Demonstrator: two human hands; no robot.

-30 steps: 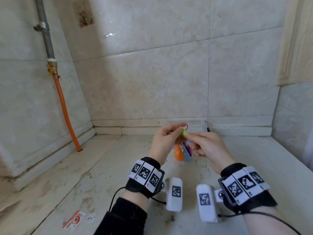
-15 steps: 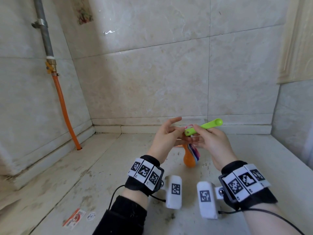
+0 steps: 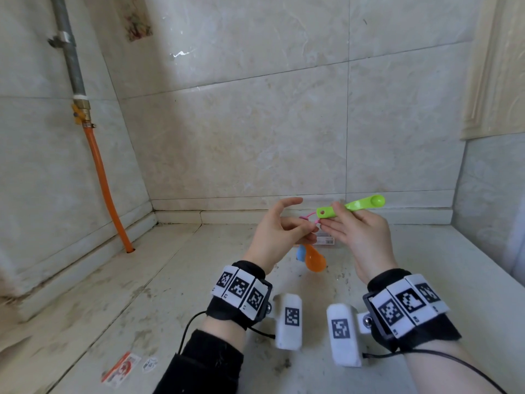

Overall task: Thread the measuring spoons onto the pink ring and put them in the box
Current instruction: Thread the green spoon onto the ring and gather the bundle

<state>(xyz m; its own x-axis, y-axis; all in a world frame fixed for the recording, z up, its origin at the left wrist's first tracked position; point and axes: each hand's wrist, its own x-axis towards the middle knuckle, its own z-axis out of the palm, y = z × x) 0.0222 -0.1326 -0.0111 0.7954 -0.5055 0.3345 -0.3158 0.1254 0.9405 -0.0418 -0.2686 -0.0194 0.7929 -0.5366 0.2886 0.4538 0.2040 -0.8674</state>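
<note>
Above the stained table (image 3: 199,280), close to the back wall, I held the work in both hands. My left hand (image 3: 272,237) had its fingers (image 3: 305,227) pinched shut on the pink ring (image 3: 308,216), with the index finger lifted clear; an orange spoon (image 3: 315,260) and a blue spoon (image 3: 300,253) hung below that hand, so I judged them already threaded. My right hand (image 3: 360,237) gripped the green spoon (image 3: 352,207) by its handle, bowl pointing away from the ring and the handle's hole just beside it, not yet on. So this spoon remained to be threaded, then the boxing. I could not make out a box for certain; a pale pink-edged thing (image 3: 325,240) lay on the table behind my hands, mostly hidden. Well to the left of the ring an orange hose (image 3: 102,183) ran down the wall, and a red-and-white wrapper (image 3: 120,368) lay near my left sleeve. Nothing stood between spoon and ring.
</note>
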